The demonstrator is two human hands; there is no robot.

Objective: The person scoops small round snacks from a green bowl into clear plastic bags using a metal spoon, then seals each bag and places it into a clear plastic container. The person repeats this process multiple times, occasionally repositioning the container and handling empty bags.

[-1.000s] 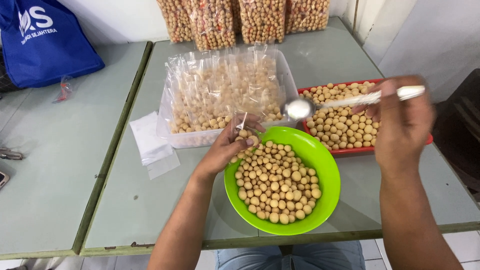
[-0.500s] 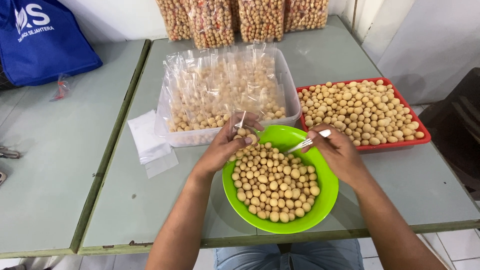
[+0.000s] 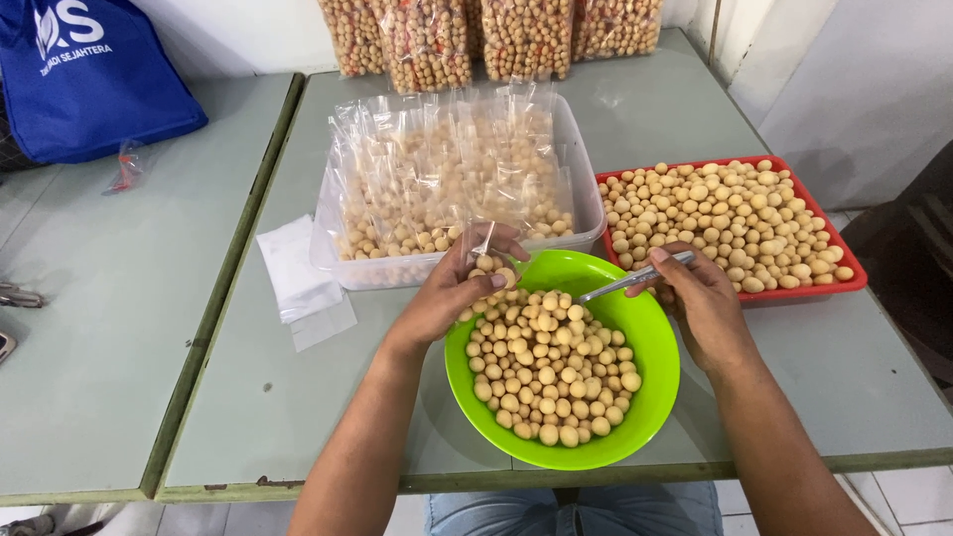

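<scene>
The left hand pinches a little bag open at frame middle. The right hand grips a spoon pointing left toward it.

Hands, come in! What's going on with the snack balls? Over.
Left hand holds small clear bag over green bowl. Right hand grips spoon. Nothing blocking.

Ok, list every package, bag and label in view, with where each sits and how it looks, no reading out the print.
Small clear plastic pouch: in the left hand, partly filled with tan balls.
Clear plastic tub of filled clear pouches: behind the green bowl.
Tall clear bags of tan balls: along the wall, upright.
Blue fabric bag with white print: far left table.
Flat empty white pouches: left of the tub.
</scene>
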